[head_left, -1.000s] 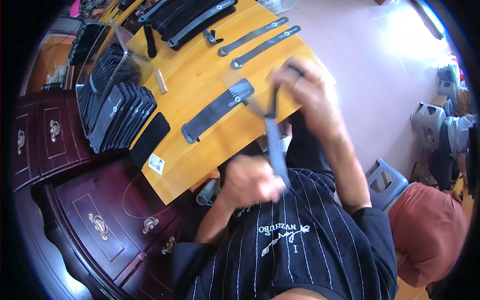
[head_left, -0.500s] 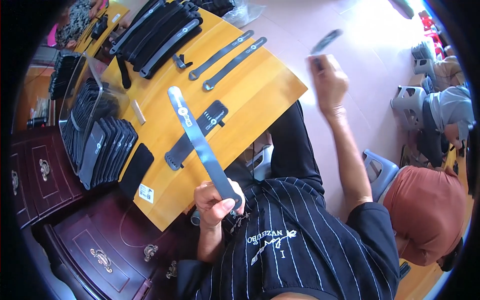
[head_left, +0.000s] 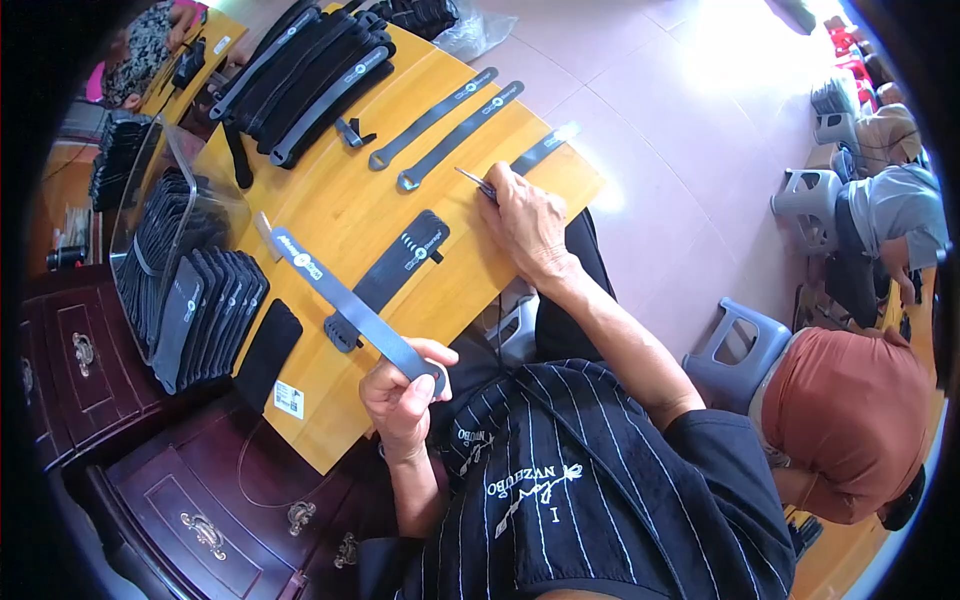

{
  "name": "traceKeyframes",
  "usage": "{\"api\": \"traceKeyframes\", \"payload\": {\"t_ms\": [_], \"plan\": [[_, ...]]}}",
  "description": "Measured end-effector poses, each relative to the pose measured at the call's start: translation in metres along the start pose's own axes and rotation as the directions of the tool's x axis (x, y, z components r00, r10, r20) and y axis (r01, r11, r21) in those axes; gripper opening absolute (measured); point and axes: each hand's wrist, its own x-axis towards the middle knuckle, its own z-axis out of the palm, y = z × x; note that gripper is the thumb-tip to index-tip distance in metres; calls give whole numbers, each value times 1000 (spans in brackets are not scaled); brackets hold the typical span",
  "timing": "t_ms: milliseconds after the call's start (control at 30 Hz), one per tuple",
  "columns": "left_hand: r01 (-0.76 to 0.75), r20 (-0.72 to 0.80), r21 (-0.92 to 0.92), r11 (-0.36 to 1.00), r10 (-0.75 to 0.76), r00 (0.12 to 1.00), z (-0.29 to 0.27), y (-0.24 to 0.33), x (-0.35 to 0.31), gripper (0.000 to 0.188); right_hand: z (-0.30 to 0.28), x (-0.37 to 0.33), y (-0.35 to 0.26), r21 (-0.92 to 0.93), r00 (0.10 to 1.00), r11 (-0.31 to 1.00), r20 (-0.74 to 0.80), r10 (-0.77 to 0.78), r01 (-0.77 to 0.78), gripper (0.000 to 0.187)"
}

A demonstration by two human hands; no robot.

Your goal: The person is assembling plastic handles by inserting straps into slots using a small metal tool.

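My left hand (head_left: 402, 400) pinches the holed end of a flat, dark grey strap (head_left: 345, 300) with pale print, which extends up and left over the table. Beneath it lie a wider stack of black straps (head_left: 402, 262) and a small ribbed end. At the table's right corner, my right hand (head_left: 530, 222) is closed around a slim pointed metal tool (head_left: 472, 180); its grip is hidden by the fingers. Another grey strap (head_left: 545, 148) emerges beyond that hand, lying at the table edge. Two similar straps (head_left: 460, 135) rest side by side to its left.
Black straps are heaped (head_left: 315, 75) at the back of the wooden table (head_left: 320, 420). A clear bin (head_left: 215, 195) and a row of grey straps (head_left: 215, 310) stand left, beside dark drawers (head_left: 180, 500). A person in a brown top (head_left: 845, 420) sits at right, near a grey stool (head_left: 735, 350).
My right hand has come down and left from above the floor to the table corner, bringing a strap there. The strap in my left hand has tilted further left.
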Motion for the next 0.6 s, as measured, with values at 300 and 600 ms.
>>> {"api": "traceKeyframes", "payload": {"t_ms": [300,600], "plan": [[-36,-40,-69,997,33,999,-1,-5,-5,14,-9,6,-7,190,990,982,139,-15,-12,39],[-71,-132,-221,973,42,990,-4,-13,11,16,-61,-28,-22,398,975,910,219,27,-114,39]]}}
